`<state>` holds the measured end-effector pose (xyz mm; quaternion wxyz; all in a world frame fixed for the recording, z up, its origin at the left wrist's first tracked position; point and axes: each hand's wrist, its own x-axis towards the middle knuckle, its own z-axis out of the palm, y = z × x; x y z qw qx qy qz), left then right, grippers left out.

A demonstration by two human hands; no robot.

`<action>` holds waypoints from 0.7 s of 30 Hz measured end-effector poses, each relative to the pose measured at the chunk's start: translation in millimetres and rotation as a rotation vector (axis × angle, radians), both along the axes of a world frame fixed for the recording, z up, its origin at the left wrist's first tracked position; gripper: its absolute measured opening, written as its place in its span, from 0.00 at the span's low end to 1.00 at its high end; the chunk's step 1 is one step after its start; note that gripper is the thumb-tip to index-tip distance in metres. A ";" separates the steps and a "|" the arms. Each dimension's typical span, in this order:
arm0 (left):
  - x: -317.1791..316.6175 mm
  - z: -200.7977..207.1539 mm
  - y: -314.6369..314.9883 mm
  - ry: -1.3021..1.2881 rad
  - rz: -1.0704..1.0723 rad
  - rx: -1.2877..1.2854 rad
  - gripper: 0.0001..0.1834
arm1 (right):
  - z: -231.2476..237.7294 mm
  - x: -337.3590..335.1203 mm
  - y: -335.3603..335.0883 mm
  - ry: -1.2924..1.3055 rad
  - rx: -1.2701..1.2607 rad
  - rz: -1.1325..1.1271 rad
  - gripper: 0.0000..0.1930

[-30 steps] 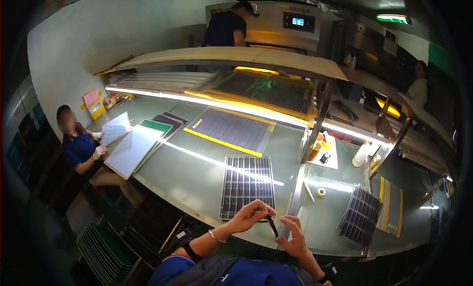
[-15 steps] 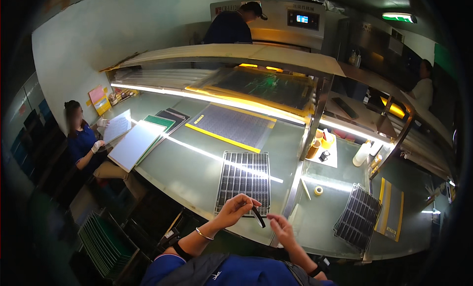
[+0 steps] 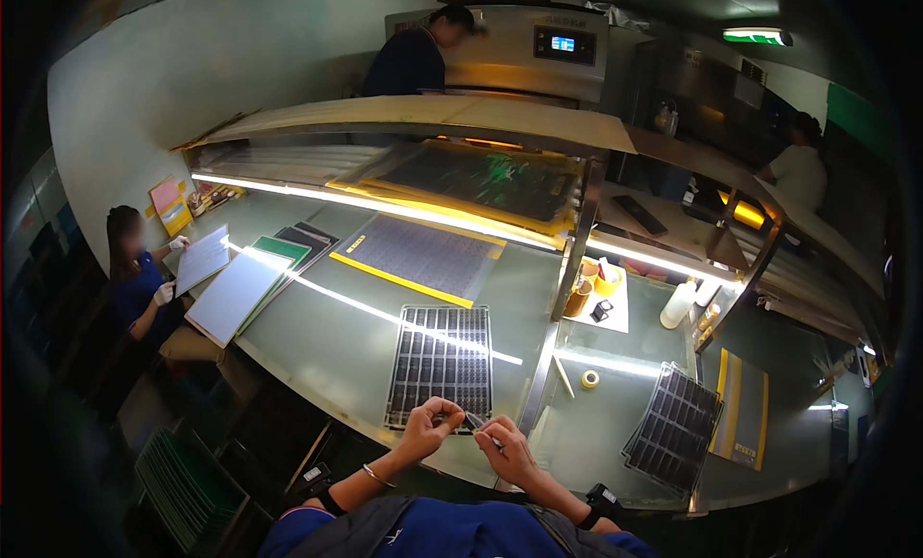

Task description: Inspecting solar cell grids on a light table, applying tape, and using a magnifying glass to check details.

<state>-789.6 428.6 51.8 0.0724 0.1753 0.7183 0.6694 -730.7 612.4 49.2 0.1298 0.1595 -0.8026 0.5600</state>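
Note:
Close together over the table's front edge, my hands hold a thin dark strip (image 3: 472, 421) between them. My left hand (image 3: 430, 430) pinches one end with closed fingers. On the other side, the fingers of my right hand (image 3: 508, 450) are bent and pressed together at the strip's other end; what exactly they grip is too small to tell. Just beyond my left hand lies a dark panel (image 3: 441, 356) with a grid of rectangular cells, flat on the glass-topped table (image 3: 361, 366). The near edge of this panel is partly hidden by my hands.
A divider post (image 3: 543, 375) stands right of the panel. Past it lie a tape roll (image 3: 589, 378), stacked dark grid panels (image 3: 673, 430) and a yellow-edged sheet (image 3: 740, 404). Farther back is another yellow-edged sheet (image 3: 418, 253). A co-worker (image 3: 144, 279) at left handles a white board (image 3: 204, 257).
My right hand has come in to meet my left at the dark strip, which dangled from my left hand before. The whole view has shifted slightly, so the table sits farther left.

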 end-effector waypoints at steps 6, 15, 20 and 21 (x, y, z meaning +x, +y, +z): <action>0.6 0.9 0.0 -0.225 0.144 0.131 0.05 | -9.6 -11.0 -3.3 -0.093 0.027 0.075 0.08; 10.4 4.3 -32.7 -0.294 0.129 0.216 0.10 | -0.9 -18.3 -13.8 -0.041 0.090 0.216 0.09; 17.4 7.8 -58.2 -0.301 0.210 0.301 0.17 | 13.7 -25.3 -26.6 -0.117 0.080 0.313 0.10; 14.9 6.1 -62.2 -0.312 0.197 0.299 0.18 | 15.8 -22.9 -26.1 -0.116 0.059 0.281 0.11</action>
